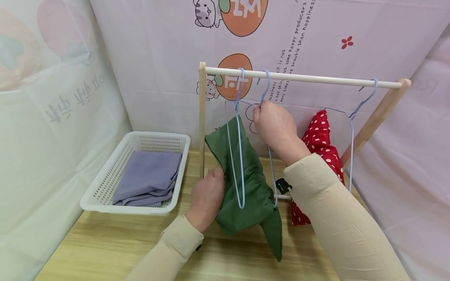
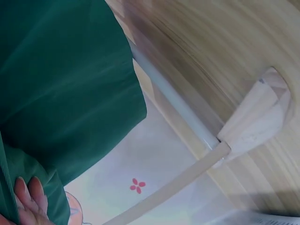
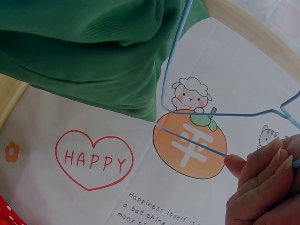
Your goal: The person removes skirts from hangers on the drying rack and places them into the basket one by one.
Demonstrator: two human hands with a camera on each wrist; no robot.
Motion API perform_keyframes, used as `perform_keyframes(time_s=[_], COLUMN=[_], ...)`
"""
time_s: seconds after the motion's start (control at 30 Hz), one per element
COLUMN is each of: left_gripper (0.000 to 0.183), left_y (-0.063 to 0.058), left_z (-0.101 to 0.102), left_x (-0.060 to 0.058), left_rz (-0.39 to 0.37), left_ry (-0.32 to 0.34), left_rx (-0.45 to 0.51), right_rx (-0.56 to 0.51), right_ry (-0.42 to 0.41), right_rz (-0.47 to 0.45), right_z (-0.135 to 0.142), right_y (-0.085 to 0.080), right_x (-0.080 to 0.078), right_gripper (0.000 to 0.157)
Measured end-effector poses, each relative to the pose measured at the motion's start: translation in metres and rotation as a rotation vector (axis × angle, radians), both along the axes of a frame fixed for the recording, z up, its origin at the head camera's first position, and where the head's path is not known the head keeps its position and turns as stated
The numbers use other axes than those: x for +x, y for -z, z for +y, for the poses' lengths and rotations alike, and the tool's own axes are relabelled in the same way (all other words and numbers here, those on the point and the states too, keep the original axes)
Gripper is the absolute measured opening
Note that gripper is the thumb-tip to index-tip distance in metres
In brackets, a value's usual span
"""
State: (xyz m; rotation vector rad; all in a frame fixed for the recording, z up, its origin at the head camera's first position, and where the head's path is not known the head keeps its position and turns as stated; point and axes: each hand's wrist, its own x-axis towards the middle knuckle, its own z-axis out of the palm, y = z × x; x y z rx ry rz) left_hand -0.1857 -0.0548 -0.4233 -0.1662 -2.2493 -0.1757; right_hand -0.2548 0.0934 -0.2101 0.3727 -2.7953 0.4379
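Note:
In the head view a green cloth garment (image 1: 251, 179) hangs behind a bare blue hanger (image 1: 241, 171). My left hand (image 1: 208, 195) grips the garment's left side, and in the left wrist view its fingertips (image 2: 32, 194) show against the green fabric. With curled fingers, my right hand (image 1: 275, 127) holds a second blue hanger (image 1: 266, 88) just below its hook, which is over the rail (image 1: 309, 78). From the right wrist view, one end of this hanger's wire reaches the corner of the green cloth (image 3: 93, 61).
A wooden rack post (image 1: 202, 117) stands left of the garment. On the right, a red polka-dot garment (image 1: 321, 136) hangs on another blue hanger (image 1: 351, 152). A white basket (image 1: 91, 191) at left holds folded purple cloth (image 1: 149, 175). Printed curtains surround the wooden table (image 1: 105, 242).

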Motion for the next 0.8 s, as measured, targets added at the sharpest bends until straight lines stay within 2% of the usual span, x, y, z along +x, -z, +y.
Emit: perform_keyframes(time_s=[0.37, 0.6, 0.8], left_gripper=[0.012, 0.018, 0.015], left_y=[0.003, 0.008, 0.009], left_z=[-0.012, -0.018, -0.023], left_x=[0.008, 0.009, 0.012], left_rz=[-0.049, 0.014, 0.027], left_ry=[0.013, -0.020, -0.053], left_rx=[-0.018, -0.026, -0.010], right_rx=[0.006, 0.001, -0.004], right_ry=[-0.006, -0.008, -0.010], right_rz=[-0.014, -0.020, -0.017], right_z=[0.003, 0.004, 0.005], right_y=[-0.001, -0.002, -0.002], right_x=[-0.002, -0.002, -0.002], right_gripper=[0.037, 0.037, 0.037])
